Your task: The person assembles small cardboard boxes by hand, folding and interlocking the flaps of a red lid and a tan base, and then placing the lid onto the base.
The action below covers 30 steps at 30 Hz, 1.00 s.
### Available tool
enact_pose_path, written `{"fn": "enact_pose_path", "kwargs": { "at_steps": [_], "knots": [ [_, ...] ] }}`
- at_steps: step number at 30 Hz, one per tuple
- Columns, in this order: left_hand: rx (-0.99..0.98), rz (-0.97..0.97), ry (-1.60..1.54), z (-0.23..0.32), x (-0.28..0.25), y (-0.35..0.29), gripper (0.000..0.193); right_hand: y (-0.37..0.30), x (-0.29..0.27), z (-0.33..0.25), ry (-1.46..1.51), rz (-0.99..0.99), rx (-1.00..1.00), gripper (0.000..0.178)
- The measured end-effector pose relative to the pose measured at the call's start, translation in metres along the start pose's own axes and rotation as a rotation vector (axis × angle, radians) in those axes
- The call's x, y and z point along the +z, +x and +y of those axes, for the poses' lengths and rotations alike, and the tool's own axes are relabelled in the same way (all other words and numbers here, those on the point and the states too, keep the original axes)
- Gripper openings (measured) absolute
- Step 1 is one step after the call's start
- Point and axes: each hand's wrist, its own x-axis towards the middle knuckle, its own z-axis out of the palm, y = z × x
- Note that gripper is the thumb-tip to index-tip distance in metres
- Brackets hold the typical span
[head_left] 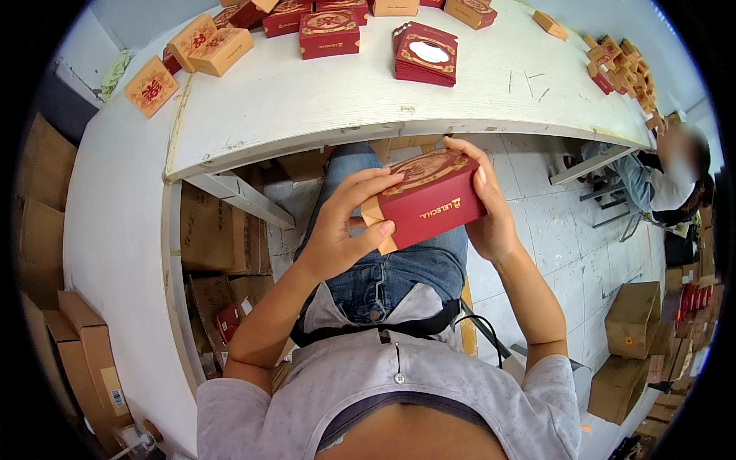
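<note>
Above my lap, just short of the table edge, I hold a gift box [433,201] between both hands. A dark red sleeve with gold print covers most of it, and an orange inner end sticks out on the left. My left hand [345,222] grips that left end, thumb on the front and fingers over the top. Closed round the right end is my right hand [494,211], its fingers reaching along the far top edge. On the table beyond lies a stack of flat red sleeves [426,55] with an oval window in the top one.
Red boxes [330,34] and orange boxes [221,52] stand along the far side of the white table [307,107]. More orange boxes [625,65] are heaped at the far right. A person [675,172] sits at right. Cardboard cartons [632,318] stand on the floor.
</note>
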Motion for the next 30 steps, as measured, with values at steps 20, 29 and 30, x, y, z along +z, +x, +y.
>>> {"fn": "enact_pose_path", "kwargs": {
  "at_steps": [20,29,30],
  "knots": [
    [0.043,-0.133,0.003,0.019,0.002,0.021,0.052,0.007,-0.023,-0.020,0.105,0.028,0.045,0.062],
    [0.365,-0.140,-0.047,0.003,0.023,0.030,0.073,-0.011,0.001,0.000,-0.027,0.139,-0.347,0.077],
    [0.360,-0.123,-0.102,0.003,0.029,0.028,0.076,-0.014,0.007,0.001,-0.019,0.179,-0.394,0.080]
  ]
}}
